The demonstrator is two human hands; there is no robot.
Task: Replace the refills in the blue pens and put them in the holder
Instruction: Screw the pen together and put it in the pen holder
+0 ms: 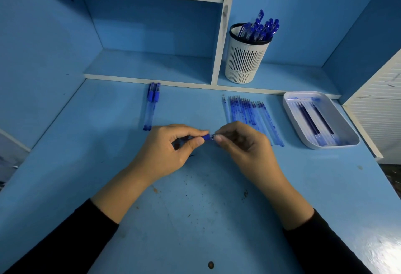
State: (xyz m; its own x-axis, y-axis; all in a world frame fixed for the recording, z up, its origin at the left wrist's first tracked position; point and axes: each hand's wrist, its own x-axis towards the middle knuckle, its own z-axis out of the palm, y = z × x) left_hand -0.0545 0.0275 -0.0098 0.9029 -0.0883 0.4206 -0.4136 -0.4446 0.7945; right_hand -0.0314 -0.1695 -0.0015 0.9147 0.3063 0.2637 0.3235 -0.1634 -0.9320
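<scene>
At the middle of the blue desk (195, 219), one blue pen (206, 137) is held level between two hands, just above the surface. Its left part is wrapped by the curled fingers and thumb of the left hand (171, 147), so only a short blue section is seen. Its right end is pinched between the thumb and forefinger of the right hand (240, 143); whether the tip piece or the refill is gripped there cannot be told. Two black sleeves (325, 245) are seen at the near edge.

Farther off to the left, two more pens (152, 104) are laid side by side, touching, with their caps toward the far edge. Behind the right hand, a row of clear refills (249, 113) is laid out, too closely packed to count, with one single refill (225, 108) set slightly apart on its left. At the right, one white tray (290, 110) is placed, with several refills inside; two of them (310, 119) are filled with dark ink. On the low shelf at the far side, one white slotted holder (245, 61) is stood upright, filled with a cluster of capped blue pens (262, 28), too crowded to count.
</scene>
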